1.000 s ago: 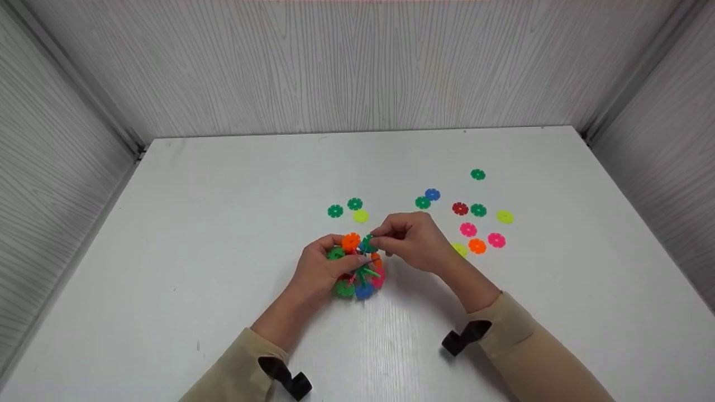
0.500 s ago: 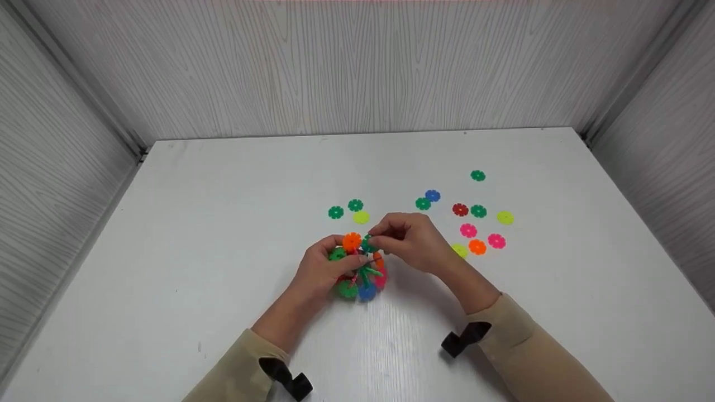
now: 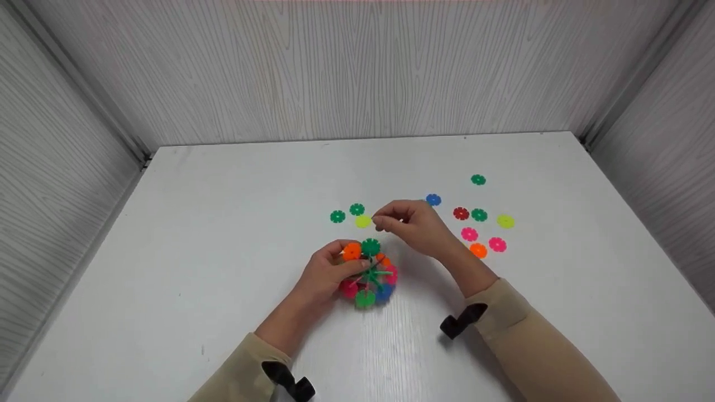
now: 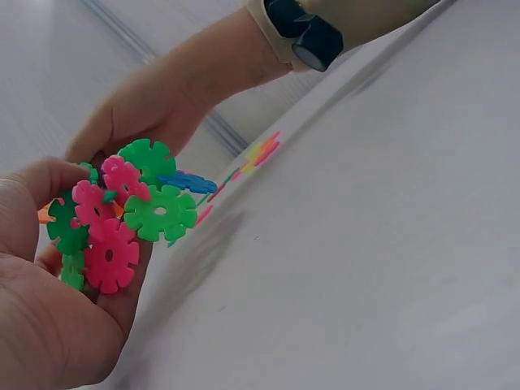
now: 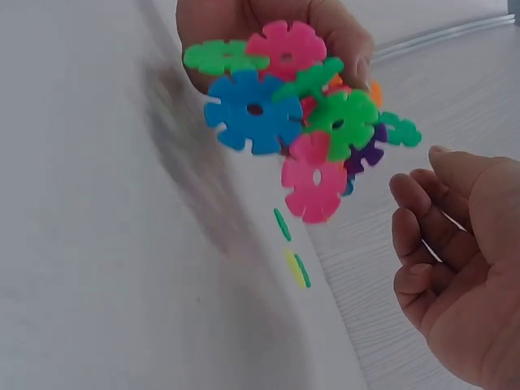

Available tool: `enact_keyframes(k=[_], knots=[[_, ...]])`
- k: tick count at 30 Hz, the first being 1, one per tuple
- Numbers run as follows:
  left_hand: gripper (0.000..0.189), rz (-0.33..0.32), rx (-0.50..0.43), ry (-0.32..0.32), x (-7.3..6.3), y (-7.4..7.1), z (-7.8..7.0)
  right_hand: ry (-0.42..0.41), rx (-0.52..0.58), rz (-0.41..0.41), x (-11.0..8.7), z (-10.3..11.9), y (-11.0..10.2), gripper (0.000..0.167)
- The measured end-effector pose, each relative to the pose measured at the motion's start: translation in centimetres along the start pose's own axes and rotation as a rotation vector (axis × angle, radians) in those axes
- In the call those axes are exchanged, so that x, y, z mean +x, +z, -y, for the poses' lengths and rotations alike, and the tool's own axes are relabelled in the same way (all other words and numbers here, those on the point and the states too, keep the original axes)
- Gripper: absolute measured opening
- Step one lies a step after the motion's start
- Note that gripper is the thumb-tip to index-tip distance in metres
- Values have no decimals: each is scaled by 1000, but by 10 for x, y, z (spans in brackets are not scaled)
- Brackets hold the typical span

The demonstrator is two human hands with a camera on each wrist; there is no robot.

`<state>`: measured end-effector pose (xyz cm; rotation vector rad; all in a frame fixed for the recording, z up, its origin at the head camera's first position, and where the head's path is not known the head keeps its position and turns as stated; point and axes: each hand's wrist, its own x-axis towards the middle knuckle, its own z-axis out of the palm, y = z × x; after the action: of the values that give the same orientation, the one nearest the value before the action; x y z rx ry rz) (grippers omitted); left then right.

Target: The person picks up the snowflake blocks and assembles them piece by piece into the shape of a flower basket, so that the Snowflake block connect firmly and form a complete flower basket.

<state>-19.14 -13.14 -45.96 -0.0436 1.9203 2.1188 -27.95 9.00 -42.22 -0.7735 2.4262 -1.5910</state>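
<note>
**Left hand [image 3: 327,273] grips disc cluster [image 5: 355,120], right hand [image 3: 416,226] apart from it**

The left thumb presses across the cluster, fingers curled behind, holding it above the table [image 3: 251,223]. The right hand's fingers curl loosely, a gap before the thumb, with hold of nothing, near the cluster's green disc [image 3: 371,247]. Beyond the cluster lie a yellow disc [image 3: 363,221] and two green ones; more discs [image 3: 479,215] lie farther right.
</note>
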Motion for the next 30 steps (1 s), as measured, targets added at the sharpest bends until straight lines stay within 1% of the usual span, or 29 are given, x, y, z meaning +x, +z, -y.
enact_keyframes(k=[2,7,10,13,15,20,23,26,30], knots=[[39,-13,-15,-15,1,-1,1,40,1,-2,13,-8,-4,20],[40,-35,-44,-45,3,-2,2,185,-19,25,42,-24,-4,26],[40,-43,-52,-45,3,-3,3,267,-49,60,54,-29,1,27],[40,-47,-62,-45,3,-4,2,312,-90,102,61,-32,7,26],[39,-44,-75,-40,3,-5,1,317,-111,125,64,-33,10,25],[36,-34,-104,-25,2,-4,-1,284,-167,161,63,-36,13,24],[37,-34,-108,-25,2,-4,-2,278,-210,186,61,-36,12,28],[39,-39,-110,-28,2,-5,-1,273,-266,229,58,-35,12,31],[42,-49,-124,-16,3,-7,1,259,-329,280,53,-32,10,30]])
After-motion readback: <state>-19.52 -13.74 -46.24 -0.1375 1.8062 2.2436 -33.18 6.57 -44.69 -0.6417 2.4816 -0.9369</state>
